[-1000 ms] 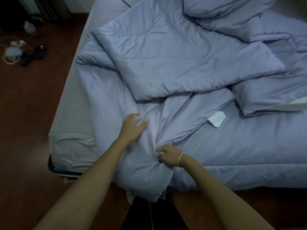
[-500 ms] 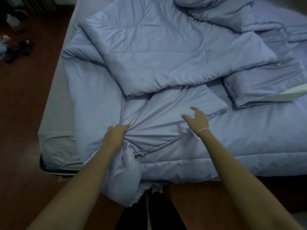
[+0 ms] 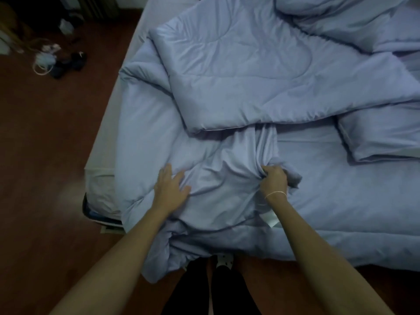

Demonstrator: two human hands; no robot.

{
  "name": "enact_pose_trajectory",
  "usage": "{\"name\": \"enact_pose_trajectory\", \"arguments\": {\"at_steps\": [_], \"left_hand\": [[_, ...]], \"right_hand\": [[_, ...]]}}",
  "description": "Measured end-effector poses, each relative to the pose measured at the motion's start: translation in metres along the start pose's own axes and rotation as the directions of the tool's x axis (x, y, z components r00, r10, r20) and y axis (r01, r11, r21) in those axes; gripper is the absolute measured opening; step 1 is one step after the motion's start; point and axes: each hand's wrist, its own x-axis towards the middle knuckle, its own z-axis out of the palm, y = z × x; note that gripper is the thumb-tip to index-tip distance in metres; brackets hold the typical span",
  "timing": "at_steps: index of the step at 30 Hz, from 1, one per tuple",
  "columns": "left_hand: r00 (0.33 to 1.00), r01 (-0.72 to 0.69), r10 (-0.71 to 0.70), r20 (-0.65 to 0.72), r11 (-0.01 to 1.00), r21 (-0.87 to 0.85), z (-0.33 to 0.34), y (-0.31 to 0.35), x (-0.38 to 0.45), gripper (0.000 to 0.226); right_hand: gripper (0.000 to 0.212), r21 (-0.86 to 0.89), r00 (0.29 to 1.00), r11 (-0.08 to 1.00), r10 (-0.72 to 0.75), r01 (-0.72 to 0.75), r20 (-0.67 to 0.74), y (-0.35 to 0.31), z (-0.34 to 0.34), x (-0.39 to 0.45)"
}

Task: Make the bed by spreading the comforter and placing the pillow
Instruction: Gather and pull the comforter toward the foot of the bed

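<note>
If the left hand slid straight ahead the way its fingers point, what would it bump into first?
Probably the folded-over edge of the comforter, up the bed from the left hand; only flat fabric lies between.

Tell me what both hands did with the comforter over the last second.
The right hand let go of its first bunch, reached out open, and now grips a new bunch of comforter farther right. The left hand went from flat to gripping a fold, and now presses flat again. The folded upper part of the comforter and the pillow stayed put.
</note>
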Motion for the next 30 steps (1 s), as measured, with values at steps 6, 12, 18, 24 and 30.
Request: {"name": "enact_pose_trajectory", "arguments": {"at_steps": [6,12,18,24,30], "left_hand": [[0.992,-0.127,0.113,-0.058,0.897,-0.423,-0.02,0.116,0.015,0.059],[0.941,0.214,-0.103,0.322,0.919,-0.332,-0.027,0.147,0.034,0.109],[0.977,0.091,-0.011,0.214,0.924,-0.371,-0.044,0.069,0.013,0.072],[0.999,-0.034,0.034,-0.008,0.905,-0.425,-0.115,-0.058,-0.022,0.057],[0.993,-0.083,0.047,-0.105,0.926,-0.37,-0.185,-0.216,-0.055,0.051]], "right_hand": [[0.029,0.301,0.979,0.939,-0.126,0.17,-0.16,-0.035,-0.031,-0.047],[0.034,0.522,0.985,0.836,-0.166,0.171,-0.058,-0.06,-0.047,-0.083],[0.022,0.659,0.985,0.733,0.143,-0.172,0.099,-0.081,-0.026,-0.1],[0.074,0.648,0.903,0.64,0.197,-0.413,0.381,-0.188,0.025,-0.101],[0.091,0.67,0.844,0.565,0.094,-0.482,0.527,-0.332,0.094,-0.114]]}}
